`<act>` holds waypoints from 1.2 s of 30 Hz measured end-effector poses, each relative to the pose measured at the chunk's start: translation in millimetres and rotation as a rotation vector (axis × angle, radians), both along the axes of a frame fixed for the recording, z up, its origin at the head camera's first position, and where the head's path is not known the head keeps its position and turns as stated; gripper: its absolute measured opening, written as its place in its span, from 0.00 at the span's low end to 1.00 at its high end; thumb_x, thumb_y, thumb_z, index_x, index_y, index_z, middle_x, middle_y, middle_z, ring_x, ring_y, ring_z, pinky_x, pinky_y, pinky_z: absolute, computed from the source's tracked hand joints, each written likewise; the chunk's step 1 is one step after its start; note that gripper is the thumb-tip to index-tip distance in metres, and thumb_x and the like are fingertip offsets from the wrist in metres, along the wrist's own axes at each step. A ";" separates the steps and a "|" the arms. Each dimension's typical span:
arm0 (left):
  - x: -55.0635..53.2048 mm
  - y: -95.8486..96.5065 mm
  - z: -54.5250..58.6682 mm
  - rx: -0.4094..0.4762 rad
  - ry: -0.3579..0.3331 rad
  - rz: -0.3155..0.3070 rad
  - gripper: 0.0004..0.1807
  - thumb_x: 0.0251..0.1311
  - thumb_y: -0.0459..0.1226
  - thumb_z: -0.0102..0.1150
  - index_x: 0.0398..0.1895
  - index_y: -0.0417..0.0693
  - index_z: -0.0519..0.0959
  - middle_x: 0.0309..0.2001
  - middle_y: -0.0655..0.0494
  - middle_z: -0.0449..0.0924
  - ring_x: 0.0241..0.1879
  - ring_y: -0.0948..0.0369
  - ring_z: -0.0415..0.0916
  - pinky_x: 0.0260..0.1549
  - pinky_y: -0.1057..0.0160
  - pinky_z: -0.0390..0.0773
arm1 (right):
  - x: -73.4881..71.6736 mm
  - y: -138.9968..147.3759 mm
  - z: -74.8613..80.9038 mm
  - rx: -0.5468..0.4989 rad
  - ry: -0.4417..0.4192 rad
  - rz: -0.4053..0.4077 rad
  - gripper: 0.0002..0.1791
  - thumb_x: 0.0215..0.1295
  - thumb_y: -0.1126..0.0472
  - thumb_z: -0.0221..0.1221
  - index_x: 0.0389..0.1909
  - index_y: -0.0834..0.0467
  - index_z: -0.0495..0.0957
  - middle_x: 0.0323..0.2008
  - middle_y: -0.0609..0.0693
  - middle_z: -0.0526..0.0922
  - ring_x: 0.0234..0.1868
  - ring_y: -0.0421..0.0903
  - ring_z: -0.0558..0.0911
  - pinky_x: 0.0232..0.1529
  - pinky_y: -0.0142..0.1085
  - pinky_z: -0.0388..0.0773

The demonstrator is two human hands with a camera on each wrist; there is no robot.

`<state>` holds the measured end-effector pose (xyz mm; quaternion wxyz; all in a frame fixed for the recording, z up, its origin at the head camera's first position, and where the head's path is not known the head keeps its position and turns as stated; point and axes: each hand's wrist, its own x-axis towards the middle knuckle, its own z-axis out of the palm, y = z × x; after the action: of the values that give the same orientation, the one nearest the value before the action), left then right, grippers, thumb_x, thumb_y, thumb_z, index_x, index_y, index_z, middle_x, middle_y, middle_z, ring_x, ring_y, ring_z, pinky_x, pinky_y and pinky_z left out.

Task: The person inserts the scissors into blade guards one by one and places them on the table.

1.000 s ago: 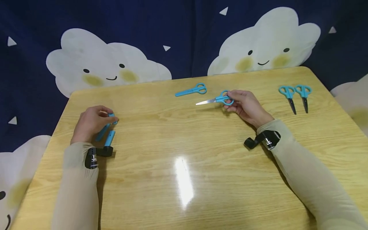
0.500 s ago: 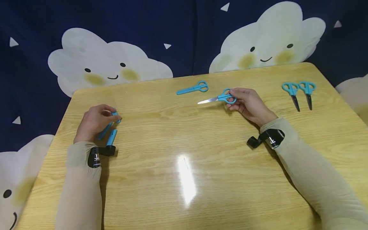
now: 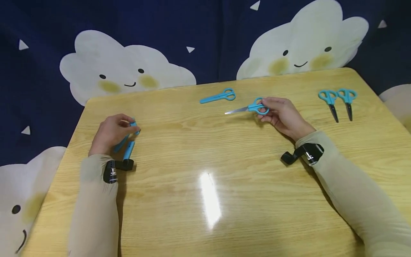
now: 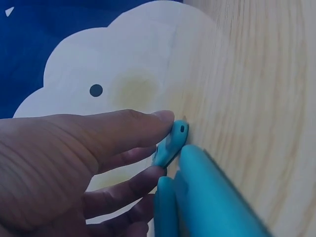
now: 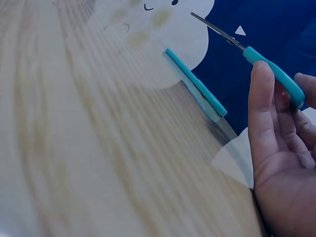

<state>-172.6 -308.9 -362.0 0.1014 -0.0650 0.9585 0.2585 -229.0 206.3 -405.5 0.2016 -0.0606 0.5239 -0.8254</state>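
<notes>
At the left of the table, my left hand (image 3: 113, 132) pinches a blue scissors cover (image 4: 174, 140) between thumb and fingertips. Two more blue covers lie beside that hand, one (image 3: 129, 150) in plain sight and the other (image 3: 120, 144) partly hidden behind it. My right hand (image 3: 285, 116) holds blue-handled scissors (image 3: 255, 106) by the finger loops. Their bare metal blades are closed and point left, raised above the table in the right wrist view. Behind them, sheathed scissors (image 3: 218, 96) lie flat near the back edge.
Two blue-handled scissors with dark blades, one pair (image 3: 329, 103) beside the other (image 3: 348, 101), lie at the far right. A navy curtain (image 3: 210, 43) with cloud prints hangs behind the wooden table (image 3: 173, 153). Light reflects off the tabletop near the middle.
The head view has shifted a little, so everything appears slightly farther right and higher. Both hands keep their holds, with little visible movement over the table.
</notes>
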 end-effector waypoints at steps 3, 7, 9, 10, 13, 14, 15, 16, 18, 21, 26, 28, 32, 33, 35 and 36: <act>-2.2 0.5 -0.2 0.012 -0.020 0.001 0.29 0.61 0.55 0.60 0.60 0.49 0.73 0.57 0.39 0.76 0.57 0.43 0.71 0.49 0.45 0.73 | -0.1 2.3 0.4 -0.016 -0.002 0.010 0.12 0.70 0.60 0.56 0.44 0.66 0.81 0.27 0.53 0.85 0.28 0.46 0.87 0.30 0.33 0.85; -4.5 -0.2 2.2 0.006 -0.013 0.001 0.28 0.61 0.54 0.61 0.60 0.50 0.73 0.56 0.41 0.77 0.56 0.44 0.72 0.48 0.46 0.73 | -0.7 1.1 1.5 -0.014 0.015 0.022 0.12 0.70 0.60 0.56 0.44 0.65 0.81 0.27 0.53 0.85 0.28 0.46 0.87 0.30 0.32 0.85; -3.5 -0.7 3.7 0.005 -0.003 -0.003 0.28 0.61 0.54 0.61 0.60 0.50 0.73 0.56 0.40 0.77 0.57 0.44 0.72 0.48 0.45 0.72 | -1.3 -0.8 1.5 -0.019 0.023 0.028 0.12 0.70 0.60 0.56 0.43 0.65 0.81 0.27 0.53 0.85 0.28 0.46 0.87 0.30 0.32 0.85; -3.2 -1.0 4.5 0.005 0.000 -0.003 0.28 0.61 0.54 0.61 0.60 0.50 0.73 0.56 0.40 0.77 0.57 0.44 0.72 0.49 0.45 0.72 | -1.9 -1.8 1.6 -0.021 0.028 0.030 0.12 0.70 0.60 0.56 0.43 0.65 0.81 0.27 0.53 0.85 0.28 0.46 0.87 0.30 0.32 0.85; -1.9 -2.3 6.2 0.011 0.000 -0.002 0.29 0.61 0.54 0.61 0.60 0.49 0.73 0.57 0.40 0.77 0.58 0.44 0.72 0.51 0.44 0.72 | -4.2 -4.1 1.7 -0.033 0.028 0.038 0.12 0.70 0.61 0.56 0.44 0.66 0.81 0.27 0.53 0.85 0.28 0.47 0.87 0.30 0.32 0.85; -1.4 -2.5 6.4 0.012 0.002 0.000 0.28 0.61 0.54 0.61 0.60 0.49 0.73 0.56 0.40 0.77 0.58 0.44 0.72 0.51 0.44 0.72 | -4.9 -4.5 1.7 -0.036 0.027 0.042 0.12 0.70 0.61 0.56 0.44 0.66 0.81 0.27 0.53 0.85 0.28 0.47 0.87 0.30 0.32 0.85; -0.8 -2.4 6.3 0.017 0.003 0.003 0.28 0.61 0.53 0.61 0.60 0.49 0.73 0.56 0.40 0.77 0.57 0.44 0.72 0.52 0.44 0.72 | -5.4 -4.5 1.6 -0.038 0.028 0.044 0.12 0.70 0.61 0.56 0.44 0.66 0.80 0.27 0.53 0.85 0.28 0.47 0.87 0.30 0.32 0.85; 0.0 -2.3 5.8 0.022 -0.002 0.004 0.28 0.61 0.53 0.61 0.60 0.49 0.73 0.56 0.40 0.77 0.57 0.44 0.72 0.52 0.44 0.72 | -5.6 -4.2 1.2 -0.041 0.024 0.043 0.12 0.70 0.61 0.56 0.44 0.66 0.81 0.27 0.54 0.85 0.28 0.47 0.87 0.30 0.33 0.85; 1.4 -1.2 4.7 0.033 -0.005 0.004 0.28 0.61 0.53 0.61 0.61 0.49 0.73 0.56 0.40 0.77 0.57 0.45 0.72 0.53 0.44 0.72 | -5.0 -2.7 0.3 -0.044 0.019 0.042 0.12 0.70 0.61 0.56 0.44 0.66 0.81 0.27 0.54 0.85 0.28 0.47 0.87 0.30 0.33 0.85; 4.2 0.6 3.4 0.034 -0.014 -0.001 0.29 0.61 0.54 0.61 0.61 0.50 0.72 0.57 0.40 0.76 0.57 0.45 0.72 0.54 0.43 0.72 | -2.6 -0.8 -2.1 -0.049 0.017 0.047 0.12 0.70 0.62 0.56 0.44 0.66 0.81 0.28 0.54 0.85 0.28 0.47 0.87 0.30 0.33 0.85; 4.7 0.1 7.5 -0.013 -0.053 -0.024 0.35 0.56 0.61 0.62 0.61 0.52 0.71 0.59 0.41 0.75 0.56 0.44 0.72 0.52 0.44 0.72 | 1.3 -3.5 -6.7 -0.082 0.016 0.058 0.12 0.72 0.63 0.54 0.44 0.67 0.80 0.28 0.54 0.86 0.29 0.48 0.87 0.31 0.34 0.85; 7.3 -3.0 8.2 -0.013 -0.071 -0.027 0.37 0.55 0.62 0.62 0.62 0.52 0.70 0.58 0.41 0.74 0.55 0.44 0.71 0.50 0.45 0.72 | 3.6 -7.5 -8.3 -0.088 0.009 0.062 0.12 0.72 0.63 0.53 0.45 0.67 0.80 0.28 0.54 0.86 0.28 0.48 0.87 0.31 0.34 0.85; 15.0 -10.0 6.5 0.002 -0.075 -0.017 0.37 0.55 0.61 0.63 0.63 0.52 0.69 0.58 0.40 0.74 0.55 0.44 0.71 0.50 0.44 0.72 | 8.0 -15.5 -7.6 -0.064 0.002 0.063 0.12 0.71 0.62 0.54 0.45 0.67 0.80 0.28 0.54 0.85 0.28 0.47 0.87 0.31 0.33 0.85; 17.1 -11.5 6.6 0.006 -0.074 -0.013 0.37 0.56 0.61 0.62 0.63 0.52 0.68 0.58 0.40 0.74 0.55 0.44 0.71 0.50 0.44 0.72 | 8.8 -17.4 -6.4 -0.057 0.002 0.064 0.12 0.71 0.62 0.55 0.45 0.67 0.80 0.28 0.54 0.85 0.29 0.47 0.87 0.31 0.33 0.85; 19.8 -13.8 7.2 0.009 -0.072 -0.011 0.38 0.56 0.61 0.62 0.64 0.52 0.68 0.58 0.40 0.73 0.55 0.44 0.71 0.50 0.43 0.72 | 9.8 -20.2 -4.6 -0.044 0.001 0.062 0.11 0.71 0.62 0.55 0.44 0.66 0.80 0.28 0.53 0.85 0.29 0.46 0.87 0.31 0.33 0.85; 20.3 -14.5 7.6 0.009 -0.070 -0.015 0.38 0.56 0.62 0.62 0.64 0.52 0.67 0.58 0.40 0.73 0.55 0.44 0.70 0.50 0.43 0.72 | 10.3 -20.8 -3.6 -0.039 0.001 0.060 0.11 0.71 0.62 0.56 0.43 0.66 0.80 0.28 0.53 0.85 0.29 0.46 0.87 0.31 0.33 0.85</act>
<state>-152.4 -323.4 -354.4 0.1372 -0.0666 0.9536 0.2597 -218.6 185.5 -409.1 0.2246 -0.0805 0.5056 -0.8291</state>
